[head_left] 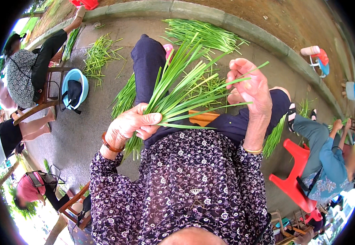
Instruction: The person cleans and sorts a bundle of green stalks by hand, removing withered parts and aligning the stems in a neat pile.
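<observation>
My left hand (132,124) is closed round the lower part of a bunch of garlic chives (185,92), long flat green leaves that fan out up and to the right. Their stem ends (133,146) stick out below the fist. To the right, my right hand (251,83) is raised at the leaf tips, palm showing and fingers loosely bent apart. One or two leaves cross in front of its palm, and I see no grip on them. Loose chives (206,87) lie on the ground between my knees, partly hidden by the bunch.
A big pile of chives (202,34) lies by the stone kerb (153,9); a scattered heap (100,57) is further left. On the left, a person sits near a blue basin (74,75) with a black bag inside. A red plastic stool (293,175) and another seated person are on the right.
</observation>
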`<state>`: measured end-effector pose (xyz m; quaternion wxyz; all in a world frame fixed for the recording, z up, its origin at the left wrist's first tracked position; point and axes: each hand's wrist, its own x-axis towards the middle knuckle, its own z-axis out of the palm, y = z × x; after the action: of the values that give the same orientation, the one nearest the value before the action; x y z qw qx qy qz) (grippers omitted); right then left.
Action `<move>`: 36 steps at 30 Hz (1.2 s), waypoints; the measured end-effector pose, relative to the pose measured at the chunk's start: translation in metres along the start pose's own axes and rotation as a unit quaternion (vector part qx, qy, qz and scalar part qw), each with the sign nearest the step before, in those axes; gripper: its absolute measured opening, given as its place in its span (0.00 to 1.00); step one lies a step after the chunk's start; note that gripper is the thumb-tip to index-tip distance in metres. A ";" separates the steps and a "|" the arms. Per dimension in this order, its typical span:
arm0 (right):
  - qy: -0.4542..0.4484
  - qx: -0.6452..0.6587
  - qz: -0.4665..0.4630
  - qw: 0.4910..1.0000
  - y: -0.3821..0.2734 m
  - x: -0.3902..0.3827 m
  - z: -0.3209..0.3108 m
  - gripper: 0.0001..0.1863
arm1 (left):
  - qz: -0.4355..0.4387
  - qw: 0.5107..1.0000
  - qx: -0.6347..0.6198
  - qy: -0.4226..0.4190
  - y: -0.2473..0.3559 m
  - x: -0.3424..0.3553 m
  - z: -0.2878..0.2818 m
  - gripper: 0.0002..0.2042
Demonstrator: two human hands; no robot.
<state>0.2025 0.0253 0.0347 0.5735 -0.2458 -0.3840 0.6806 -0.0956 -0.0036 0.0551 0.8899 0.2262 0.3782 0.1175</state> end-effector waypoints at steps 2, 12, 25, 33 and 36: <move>-0.027 0.000 -0.005 1.000 -0.004 -0.002 -0.001 0.22 | 0.003 0.999 -0.015 0.031 0.001 -0.002 0.005 0.13; -0.020 -0.085 -0.018 0.996 -0.011 -0.008 -0.006 0.12 | -0.002 0.999 -0.010 0.049 0.002 -0.002 0.005 0.12; 0.013 -0.080 0.008 0.997 -0.013 -0.008 0.001 0.07 | -0.002 0.999 0.007 0.053 0.001 -0.002 0.006 0.11; 0.073 -0.178 0.005 0.981 -0.013 -0.010 0.001 0.08 | 0.006 0.999 0.023 0.043 0.001 -0.002 0.005 0.12; 0.095 -0.231 0.058 0.966 -0.019 -0.012 0.000 0.07 | 0.001 0.999 0.006 0.040 0.002 -0.003 0.005 0.12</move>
<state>0.2165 0.0148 0.0487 0.4946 -0.4574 -0.4593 0.5790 -0.0936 -0.0045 0.0611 0.8727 0.2265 0.4142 0.1250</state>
